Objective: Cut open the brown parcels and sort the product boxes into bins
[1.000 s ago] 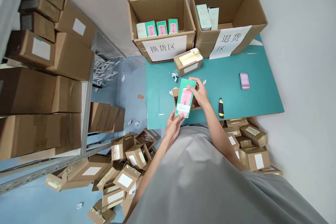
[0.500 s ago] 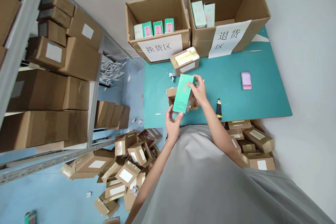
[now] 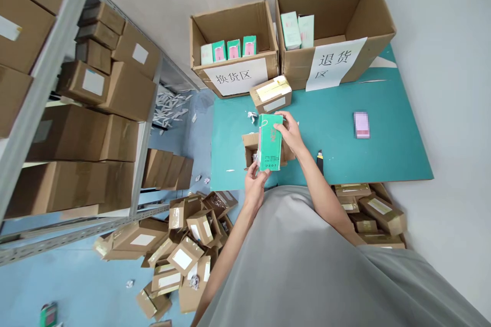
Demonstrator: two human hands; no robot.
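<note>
Since the previous frame, the green product box [image 3: 270, 145] has been turned about its length and straightened: the slant towards the right is nearly gone, and a pinkish narrow side is now shown along its left edge instead of its right. The broad green face with the printed lettering is thus presented almost squarely to the view, so it can probably be read more easily. The box cutter [image 3: 319, 161] is now partly covered by the right forearm.

The long axis is pointed away from the body, close to straight ahead. The end with the pale loop is directed towards the taped cardboard parcel [image 3: 270, 93], and the end with small print and icons is nearest the body. How far the face is tilted cannot be told.

The near end is gripped by the left hand [image 3: 253, 189], its fingers closed around the lower left corner. The upper right edge is pinched by the right hand [image 3: 292, 135], with the thumb laid on the green face. The product box is held above the opened cardboard carton [image 3: 251, 138], which is partly hidden beneath it on the teal tabletop [image 3: 326, 112]
</note>
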